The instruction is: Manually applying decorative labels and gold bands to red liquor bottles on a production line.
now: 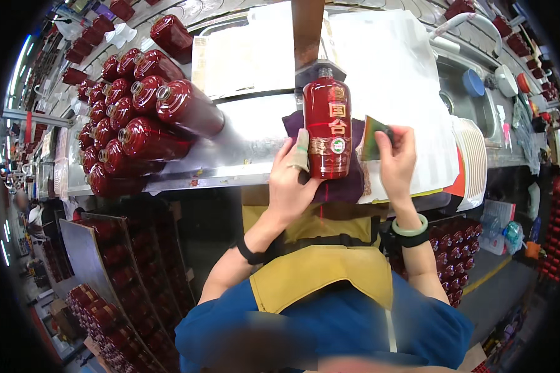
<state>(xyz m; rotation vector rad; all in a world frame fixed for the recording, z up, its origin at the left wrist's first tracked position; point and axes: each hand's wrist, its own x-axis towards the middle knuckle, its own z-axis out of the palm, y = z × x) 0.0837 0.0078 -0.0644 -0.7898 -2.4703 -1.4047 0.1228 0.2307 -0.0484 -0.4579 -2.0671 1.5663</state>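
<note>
A dark red glass bottle (327, 124) with gold lettering and a round white-and-green mark lies on a dark purple cloth (348, 186), its neck pointing away from me. My left hand (292, 180) grips the bottle's lower left side, thumb by the base, with pale covers on some fingers. Just right of the bottle, my right hand (397, 158) pinches a thin, flat green piece with an amber edge (371, 138). That piece looks like a small scraper or a sheet; its exact kind is unclear. A small gap shows between it and the bottle.
Several red bottles (146, 140) lie stacked at the left of the metal bench. White sheets (386, 74) cover its middle and right. A brown post (308, 31) rises beyond my bottle. A sink (463, 93) with a blue cup (473, 82) stands right; bottle racks (124, 255) stand below.
</note>
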